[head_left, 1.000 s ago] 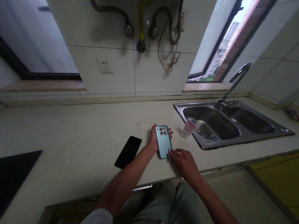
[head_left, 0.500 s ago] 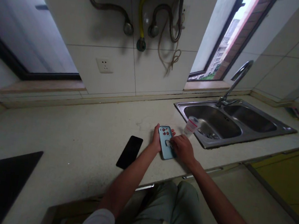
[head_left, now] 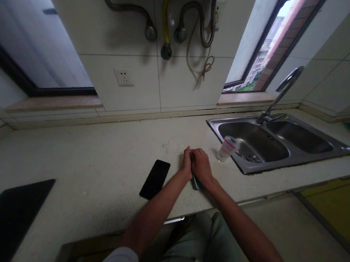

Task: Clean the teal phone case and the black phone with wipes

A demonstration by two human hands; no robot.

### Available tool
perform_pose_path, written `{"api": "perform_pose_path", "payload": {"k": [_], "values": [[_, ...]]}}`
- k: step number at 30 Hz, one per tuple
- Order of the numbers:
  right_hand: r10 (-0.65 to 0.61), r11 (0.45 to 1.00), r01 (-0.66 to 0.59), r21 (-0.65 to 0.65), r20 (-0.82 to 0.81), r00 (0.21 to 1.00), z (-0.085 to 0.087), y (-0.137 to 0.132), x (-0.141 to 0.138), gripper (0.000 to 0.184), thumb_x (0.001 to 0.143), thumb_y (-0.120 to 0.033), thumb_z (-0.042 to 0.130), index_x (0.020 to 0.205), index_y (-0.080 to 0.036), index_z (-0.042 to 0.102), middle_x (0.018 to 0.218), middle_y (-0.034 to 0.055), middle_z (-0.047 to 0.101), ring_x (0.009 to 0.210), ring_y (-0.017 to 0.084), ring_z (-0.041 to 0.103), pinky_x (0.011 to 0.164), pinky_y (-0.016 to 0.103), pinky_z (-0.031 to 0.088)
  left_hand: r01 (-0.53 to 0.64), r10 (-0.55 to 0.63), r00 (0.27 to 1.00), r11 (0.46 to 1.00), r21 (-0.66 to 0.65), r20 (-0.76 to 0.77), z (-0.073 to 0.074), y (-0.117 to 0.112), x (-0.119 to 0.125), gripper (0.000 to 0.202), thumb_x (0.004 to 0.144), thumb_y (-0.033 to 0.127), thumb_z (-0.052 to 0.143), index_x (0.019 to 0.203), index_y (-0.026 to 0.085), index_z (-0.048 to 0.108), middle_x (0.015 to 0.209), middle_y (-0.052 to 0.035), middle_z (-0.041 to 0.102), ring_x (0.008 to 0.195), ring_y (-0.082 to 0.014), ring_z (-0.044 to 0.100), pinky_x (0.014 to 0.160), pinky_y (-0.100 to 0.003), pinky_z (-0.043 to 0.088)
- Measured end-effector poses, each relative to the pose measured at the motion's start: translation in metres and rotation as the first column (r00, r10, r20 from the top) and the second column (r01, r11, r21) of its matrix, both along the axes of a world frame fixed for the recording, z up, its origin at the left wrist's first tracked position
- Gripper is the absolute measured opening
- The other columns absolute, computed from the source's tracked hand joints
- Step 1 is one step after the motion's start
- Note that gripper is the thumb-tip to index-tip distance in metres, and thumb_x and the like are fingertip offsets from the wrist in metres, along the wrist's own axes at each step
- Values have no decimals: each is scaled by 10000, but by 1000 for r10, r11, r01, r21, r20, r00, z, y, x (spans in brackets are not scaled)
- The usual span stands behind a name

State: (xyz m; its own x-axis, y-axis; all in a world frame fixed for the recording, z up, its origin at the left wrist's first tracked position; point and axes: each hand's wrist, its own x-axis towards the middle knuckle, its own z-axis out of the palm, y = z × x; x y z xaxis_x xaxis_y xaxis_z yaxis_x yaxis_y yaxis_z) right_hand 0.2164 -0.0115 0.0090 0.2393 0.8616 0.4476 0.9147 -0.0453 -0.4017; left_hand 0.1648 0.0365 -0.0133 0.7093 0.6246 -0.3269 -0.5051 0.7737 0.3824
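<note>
Both hands now close over the phone case (head_left: pixel 195 182) on the tabletop (head_left: pixel 103 157), the right hand (head_left: pixel 201 166) having slid up from its near end to meet the left hand (head_left: pixel 186 162), hiding it almost wholly.

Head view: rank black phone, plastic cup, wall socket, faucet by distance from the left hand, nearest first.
From the left hand:
1. Black phone, flat on the counter just to its left.
2. Plastic cup, to the right by the sink rim; only slightly farther than the phone.
3. Wall socket, up on the tiled wall, left.
4. Faucet, far right behind the sink.
</note>
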Motion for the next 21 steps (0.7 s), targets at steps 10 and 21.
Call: {"api": "perform_pose_path", "payload": {"k": [10, 21], "values": [[227, 916, -193, -351, 57, 972, 11, -67, -2, 197, 820, -10, 541, 835, -172, 653, 864, 65, 659, 820, 198, 578, 725, 292, 366, 4, -6, 1000, 998, -66, -23, 5, 7, -3, 496, 894, 581, 434, 892, 146, 673, 807, -138, 727, 781, -261, 713, 757, -406, 556], [61, 933, 40, -358, 266, 962, 7, -80, 26, 226, 854, -29, 503, 925, -172, 663, 923, 115, 679, 911, 260, 575, 776, 372, 309, 8, -7, 993, 1000, 10, -119, 11, 2, -3, 537, 920, 586, 355, 835, 157, 665, 750, -122, 714, 696, -242, 690, 726, -379, 541]]}}
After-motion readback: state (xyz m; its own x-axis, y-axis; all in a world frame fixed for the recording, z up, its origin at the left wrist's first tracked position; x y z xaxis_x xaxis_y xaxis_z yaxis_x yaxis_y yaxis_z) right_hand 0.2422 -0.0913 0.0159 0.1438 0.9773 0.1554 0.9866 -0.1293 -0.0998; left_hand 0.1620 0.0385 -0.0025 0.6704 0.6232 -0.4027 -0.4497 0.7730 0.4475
